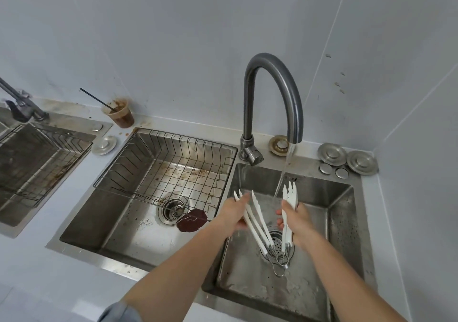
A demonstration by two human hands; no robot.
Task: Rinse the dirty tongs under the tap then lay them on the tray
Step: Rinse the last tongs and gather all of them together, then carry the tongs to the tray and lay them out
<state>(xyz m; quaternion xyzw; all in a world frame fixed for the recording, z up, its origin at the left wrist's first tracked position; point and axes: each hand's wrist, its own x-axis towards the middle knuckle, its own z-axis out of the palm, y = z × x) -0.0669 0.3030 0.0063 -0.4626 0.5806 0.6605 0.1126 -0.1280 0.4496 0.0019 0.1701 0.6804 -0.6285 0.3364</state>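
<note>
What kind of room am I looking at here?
Most likely a kitchen or dishwashing area: stainless sinks set in a tiled corner, a gooseneck tap running, and a wire dish basket in the next basin. Both hands hold white tongs.

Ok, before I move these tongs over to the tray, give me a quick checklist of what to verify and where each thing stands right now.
1. Tap running: ok, the water stream is flowing.
2. Right hand gripping its white tongs: ok, tips at the stream.
3. Left hand gripping the second tongs: ok.
4. Second tongs rinsed: not ok, they sit left of the stream.
5. Tongs clean: cannot tell.
6. Tray located: cannot tell; only a wire rack over the left basin shows.
</note>
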